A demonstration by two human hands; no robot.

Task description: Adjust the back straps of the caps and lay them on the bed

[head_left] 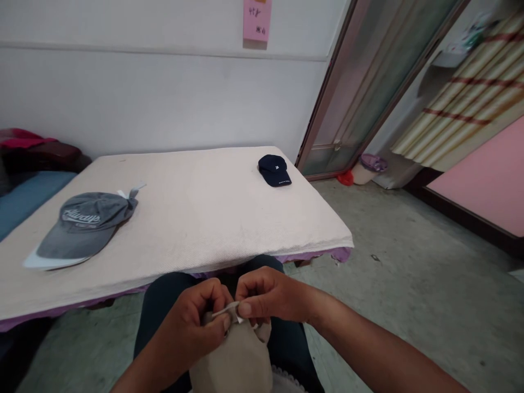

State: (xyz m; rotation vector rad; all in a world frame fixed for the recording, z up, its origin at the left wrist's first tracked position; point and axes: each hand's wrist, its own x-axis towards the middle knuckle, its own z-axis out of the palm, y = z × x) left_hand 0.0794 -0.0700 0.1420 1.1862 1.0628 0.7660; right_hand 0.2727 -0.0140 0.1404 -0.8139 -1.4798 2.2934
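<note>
Over my lap, a beige cap (233,360) is held between both hands, with a narrow strap (225,310) at its upper edge. My left hand (200,314) pinches the strap's left part between thumb and fingers. Close beside it, my right hand (266,295) is closed on the strap's other end, thumb on top. A small pale piece shows between the thumbs; its kind is hard to make out. Further off, a grey cap (88,224) with white lettering lies on the left of the table, a white sheet under its brim. A navy cap (274,170) lies at the back right.
The table, covered by a white cloth (196,218), stands before my knees against a white wall. A pink note (257,21) hangs there. To the right are a sliding door (347,93), a bin (366,169) and a curtain (470,93). Dark red items (45,155) lie far left.
</note>
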